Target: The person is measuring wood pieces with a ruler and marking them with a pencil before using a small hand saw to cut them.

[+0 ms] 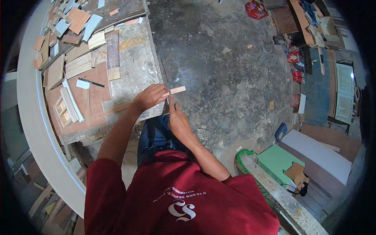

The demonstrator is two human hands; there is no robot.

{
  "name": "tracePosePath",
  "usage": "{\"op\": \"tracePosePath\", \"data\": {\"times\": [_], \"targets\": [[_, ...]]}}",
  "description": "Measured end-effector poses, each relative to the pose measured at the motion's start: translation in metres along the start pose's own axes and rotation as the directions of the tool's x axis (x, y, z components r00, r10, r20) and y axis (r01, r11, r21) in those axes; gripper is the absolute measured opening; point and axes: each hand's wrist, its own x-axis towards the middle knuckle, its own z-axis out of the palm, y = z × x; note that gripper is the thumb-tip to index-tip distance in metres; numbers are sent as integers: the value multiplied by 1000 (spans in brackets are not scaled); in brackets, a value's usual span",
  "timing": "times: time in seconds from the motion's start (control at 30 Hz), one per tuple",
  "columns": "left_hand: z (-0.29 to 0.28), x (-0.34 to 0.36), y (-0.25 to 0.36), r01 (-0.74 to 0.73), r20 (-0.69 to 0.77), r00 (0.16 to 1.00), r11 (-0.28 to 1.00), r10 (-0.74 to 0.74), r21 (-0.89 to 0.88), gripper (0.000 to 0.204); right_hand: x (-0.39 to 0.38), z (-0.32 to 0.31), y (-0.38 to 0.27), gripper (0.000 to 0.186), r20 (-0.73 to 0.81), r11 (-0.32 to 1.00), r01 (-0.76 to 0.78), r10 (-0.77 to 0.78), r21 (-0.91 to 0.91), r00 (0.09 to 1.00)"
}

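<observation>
My left hand [150, 96] presses down on a thin wooden strip [177, 90] that lies across the corner of the workbench [135, 66] and sticks out past its right edge. My right hand [178, 119] sits just below the strip's free end, fingers drawn together and pointing up at it, apparently pinching a small tool that I cannot make out. A dark thin blade or rod runs along the bench edge above my hands.
Several wood offcuts and laminate pieces cover the bench, with a black pen [92, 82] on a brown board. A curved white panel [29, 113] borders the left. Right: concrete floor, red boxes [256, 9], a green board [279, 161], stacked panels.
</observation>
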Motion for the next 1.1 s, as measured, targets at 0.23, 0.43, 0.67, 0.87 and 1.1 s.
{"op": "tracePosePath", "data": {"times": [0.23, 0.43, 0.67, 0.87, 1.1], "targets": [[-3, -1, 1, 37, 27, 999, 999, -36, -14, 28, -20, -4, -4, 71, -45, 998, 55, -56, -33, 997], [0, -4, 0, 12, 28, 1000, 1000, -13, 28, 27, -23, -3, -4, 72, -18, 998, 32, -33, -54, 999], [0, 0, 0, 16, 71, 997, 997, -21, 72, 27, 0, 1, -8, 73, -12, 998, -46, 45, -33, 999], [-4, 2, 3, 6, 96, 995, 995, -16, 104, 28, -8, 10, -6, 71, -24, 998, -42, 41, -44, 999], [-1, 0, 4, -11, 75, 997, 998, 6, 66, 26, -11, 8, -1, 68, 16, 999, -25, 25, 33, 1000]]}}
